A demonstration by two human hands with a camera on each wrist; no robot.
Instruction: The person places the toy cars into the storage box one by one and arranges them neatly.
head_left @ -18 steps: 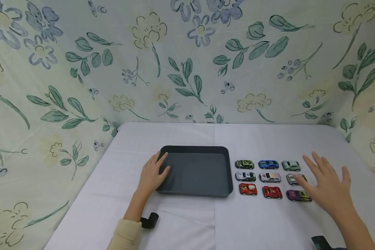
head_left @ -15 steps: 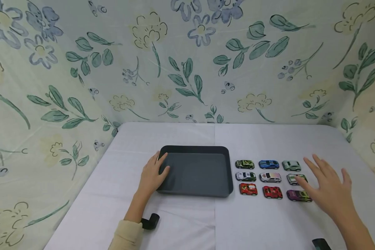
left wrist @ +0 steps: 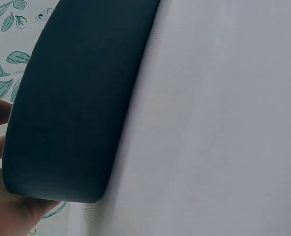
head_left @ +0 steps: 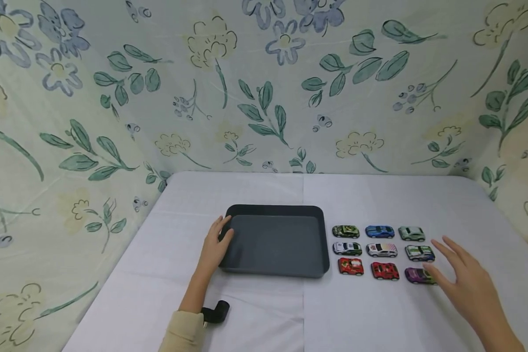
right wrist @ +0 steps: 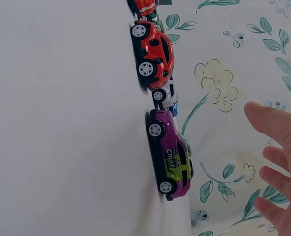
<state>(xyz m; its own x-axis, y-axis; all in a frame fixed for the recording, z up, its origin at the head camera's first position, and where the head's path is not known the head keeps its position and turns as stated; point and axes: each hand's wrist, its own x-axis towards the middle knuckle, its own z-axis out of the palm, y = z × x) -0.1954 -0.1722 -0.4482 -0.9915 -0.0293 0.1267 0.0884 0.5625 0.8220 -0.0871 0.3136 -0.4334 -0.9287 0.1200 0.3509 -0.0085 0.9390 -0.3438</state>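
Our left hand point(head_left: 212, 247) rests with relaxed fingers on the left rim of the dark tray point(head_left: 276, 274), seemingly to steady it, while our right hand point(head_left: 468, 283) hovers spread and empty just beside the purple car point(head_left: 418, 275), nearest in the grid of toy cars.

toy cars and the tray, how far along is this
Nothing looks done: the dark tray holds no cars, and all nine toy cars sit in rows on the white table beside it. In hand: the left hand rests on the tray's left edge, and the right hand hovers open near the purple car. Every car remains outside the tray.
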